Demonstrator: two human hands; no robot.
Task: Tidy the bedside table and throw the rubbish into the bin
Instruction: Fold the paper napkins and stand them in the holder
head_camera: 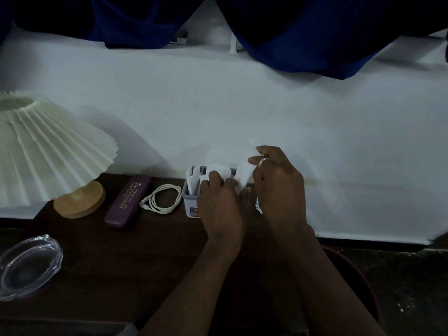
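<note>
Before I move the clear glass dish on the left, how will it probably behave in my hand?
The glass dish looks thick-walled, so it is probably heavy for its size and breakable if dropped. Its glossy surface may be slippery. Being low and wide, it should slide on the table rather than tip.

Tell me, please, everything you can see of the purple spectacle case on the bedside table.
The purple spectacle case is long with rounded corners, apparently a hard shell, with gold lettering reading PRINCE OPTICALS on its lid. It is closed and lies flat and slanted on the dark wooden table, between the lamp base and the coiled white cable, whose plug end lies close by. Nothing rests on it.
</note>
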